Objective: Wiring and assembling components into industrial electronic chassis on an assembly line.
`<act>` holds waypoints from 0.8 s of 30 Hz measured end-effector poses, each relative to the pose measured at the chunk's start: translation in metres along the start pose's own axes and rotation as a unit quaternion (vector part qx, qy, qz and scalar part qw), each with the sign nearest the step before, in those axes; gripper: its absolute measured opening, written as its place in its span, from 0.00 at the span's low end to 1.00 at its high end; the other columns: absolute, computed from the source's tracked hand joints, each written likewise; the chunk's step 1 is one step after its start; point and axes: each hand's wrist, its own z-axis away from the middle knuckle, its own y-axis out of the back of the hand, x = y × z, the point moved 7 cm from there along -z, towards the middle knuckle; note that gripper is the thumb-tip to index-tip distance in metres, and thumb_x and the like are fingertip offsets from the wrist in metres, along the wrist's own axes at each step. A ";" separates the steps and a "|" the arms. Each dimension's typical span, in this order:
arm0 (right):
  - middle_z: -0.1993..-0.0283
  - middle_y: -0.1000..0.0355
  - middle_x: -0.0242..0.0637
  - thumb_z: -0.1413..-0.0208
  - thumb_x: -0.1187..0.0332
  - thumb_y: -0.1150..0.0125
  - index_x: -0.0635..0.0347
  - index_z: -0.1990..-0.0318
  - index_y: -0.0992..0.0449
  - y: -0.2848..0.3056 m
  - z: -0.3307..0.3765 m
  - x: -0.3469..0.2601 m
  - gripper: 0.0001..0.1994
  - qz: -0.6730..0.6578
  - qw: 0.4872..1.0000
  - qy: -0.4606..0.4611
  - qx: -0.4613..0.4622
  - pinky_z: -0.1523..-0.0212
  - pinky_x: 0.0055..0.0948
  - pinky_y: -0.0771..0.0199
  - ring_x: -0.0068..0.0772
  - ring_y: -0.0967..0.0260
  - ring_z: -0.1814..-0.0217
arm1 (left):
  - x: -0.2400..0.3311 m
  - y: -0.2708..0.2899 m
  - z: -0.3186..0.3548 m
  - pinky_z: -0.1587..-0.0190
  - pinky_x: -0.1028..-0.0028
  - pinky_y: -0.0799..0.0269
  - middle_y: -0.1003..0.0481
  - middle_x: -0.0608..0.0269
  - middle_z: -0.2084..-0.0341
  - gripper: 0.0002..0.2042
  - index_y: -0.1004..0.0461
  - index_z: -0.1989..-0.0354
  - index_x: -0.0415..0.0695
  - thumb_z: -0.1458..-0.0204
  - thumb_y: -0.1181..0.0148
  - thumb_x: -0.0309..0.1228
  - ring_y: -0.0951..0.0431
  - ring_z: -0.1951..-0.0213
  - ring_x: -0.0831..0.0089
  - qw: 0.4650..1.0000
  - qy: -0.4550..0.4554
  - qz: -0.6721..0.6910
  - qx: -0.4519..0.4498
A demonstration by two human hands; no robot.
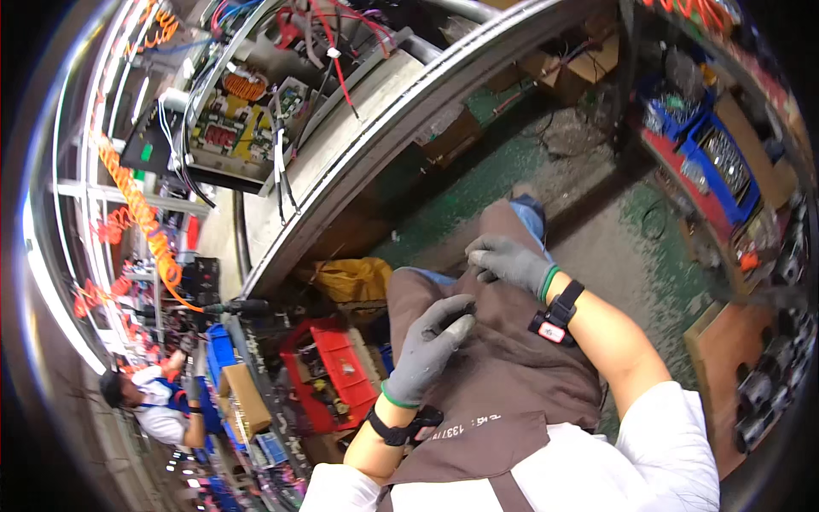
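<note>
My left hand (428,348), in a grey glove with a green cuff, hovers by my lap with its fingers loosely bent. A gap shows between thumb and fingers, and nothing is visible in it. My right hand (512,263), gloved the same way, is over the brown apron (512,367) near my knee. Its fingers are half bent and I see nothing held. Whether either hand touches the apron, I cannot tell. Dark straps with small devices, such as the right wrist device (556,320), circle both wrists.
A metal-edged workbench (375,128) carries an open chassis with circuit boards (247,124) and loose cables. Below it are a red tool box (337,375) and a yellow bag (354,277). Blue bins (725,166) hold small parts at right. Another person (158,397) works at far left.
</note>
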 end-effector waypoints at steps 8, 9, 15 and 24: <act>0.61 0.30 0.36 0.43 0.66 0.49 0.64 0.54 0.30 -0.001 0.016 -0.010 0.13 0.020 0.997 0.052 -0.060 0.62 0.25 0.26 0.26 0.28 0.63 | -0.001 -0.043 -0.005 0.51 0.76 0.33 0.30 0.62 0.55 0.19 0.35 0.45 0.36 0.45 0.47 0.25 0.29 0.55 0.77 0.993 0.056 -0.100 -0.041; 0.64 0.29 0.37 0.43 0.65 0.50 0.65 0.55 0.30 0.000 0.016 -0.010 0.13 0.003 0.995 0.079 -0.062 0.63 0.26 0.27 0.28 0.28 0.66 | -0.002 -0.051 -0.008 0.51 0.76 0.33 0.30 0.63 0.55 0.19 0.36 0.44 0.36 0.45 0.47 0.26 0.29 0.55 0.77 0.990 0.068 -0.110 -0.056; 0.66 0.29 0.40 0.43 0.64 0.51 0.67 0.56 0.30 0.002 0.016 -0.006 0.15 -0.057 0.992 0.091 -0.072 0.64 0.27 0.27 0.30 0.28 0.66 | -0.005 -0.065 -0.023 0.54 0.76 0.31 0.30 0.63 0.54 0.20 0.37 0.43 0.37 0.43 0.48 0.29 0.29 0.57 0.78 0.977 0.107 -0.167 -0.080; 0.69 0.30 0.36 0.43 0.63 0.51 0.65 0.65 0.29 0.014 0.018 -0.031 0.12 0.098 0.939 0.319 -0.082 0.64 0.27 0.28 0.27 0.30 0.67 | 0.012 -0.060 -0.049 0.52 0.75 0.31 0.32 0.59 0.52 0.22 0.40 0.41 0.37 0.44 0.48 0.28 0.30 0.54 0.75 0.982 0.049 -0.181 -0.017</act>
